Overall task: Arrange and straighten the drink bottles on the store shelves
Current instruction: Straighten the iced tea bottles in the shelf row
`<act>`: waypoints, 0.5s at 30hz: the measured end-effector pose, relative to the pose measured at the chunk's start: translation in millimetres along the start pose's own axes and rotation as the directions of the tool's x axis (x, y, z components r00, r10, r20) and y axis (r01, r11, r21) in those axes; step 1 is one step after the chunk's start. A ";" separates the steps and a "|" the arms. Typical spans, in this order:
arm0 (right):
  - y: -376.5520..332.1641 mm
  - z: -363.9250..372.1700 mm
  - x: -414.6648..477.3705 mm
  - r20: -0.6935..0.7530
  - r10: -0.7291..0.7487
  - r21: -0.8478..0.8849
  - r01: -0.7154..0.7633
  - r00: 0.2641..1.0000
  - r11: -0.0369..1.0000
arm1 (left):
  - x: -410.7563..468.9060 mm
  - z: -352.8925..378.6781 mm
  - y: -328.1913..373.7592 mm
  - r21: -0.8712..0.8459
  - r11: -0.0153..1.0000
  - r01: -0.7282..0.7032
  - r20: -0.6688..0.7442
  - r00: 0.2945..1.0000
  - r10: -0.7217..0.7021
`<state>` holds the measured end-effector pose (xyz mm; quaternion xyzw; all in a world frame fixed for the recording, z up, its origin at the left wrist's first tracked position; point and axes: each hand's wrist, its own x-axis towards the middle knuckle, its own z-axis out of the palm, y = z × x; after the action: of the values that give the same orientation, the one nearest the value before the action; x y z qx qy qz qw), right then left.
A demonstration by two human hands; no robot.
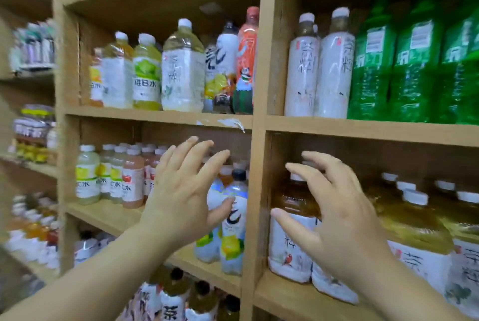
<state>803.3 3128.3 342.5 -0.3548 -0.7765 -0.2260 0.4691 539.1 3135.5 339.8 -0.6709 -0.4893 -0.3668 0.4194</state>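
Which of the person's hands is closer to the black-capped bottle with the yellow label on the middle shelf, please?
Left. The left hand is spread right beside the black-capped bottle, thumb at its side. The right hand is across the wooden divider, in front of the amber tea bottle.

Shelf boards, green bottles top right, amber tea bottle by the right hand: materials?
Shelf boards: look like light wood or wood-look laminate, matte, torn white sticker on the edge. Green bottles: likely clear-tinted plastic, glossy, ribbed lower body. Amber tea bottle: seemingly clear plastic with a white wrap label and white cap.
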 end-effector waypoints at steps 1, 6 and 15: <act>-9.5 0.9 12.9 -0.026 -0.021 0.019 0.022 0.999 1.000 | 5.0 -4.0 -14.2 -0.015 0.999 0.044 -0.012 0.999 -0.044; -57.1 15.9 82.9 -0.090 -0.090 0.093 0.098 0.992 0.991 | 34.1 -20.5 -92.7 -0.159 0.971 0.179 -0.083 0.977 -0.194; -130.2 78.0 201.9 -0.005 0.044 0.080 -0.043 0.999 0.996 | 81.9 -12.9 -219.6 -0.326 0.936 0.132 0.063 0.991 -0.118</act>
<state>597.4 3166.0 483.9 -0.3518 -0.7753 -0.1856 0.4906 346.9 3189.4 463.4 -0.7067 -0.4717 -0.4549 0.2667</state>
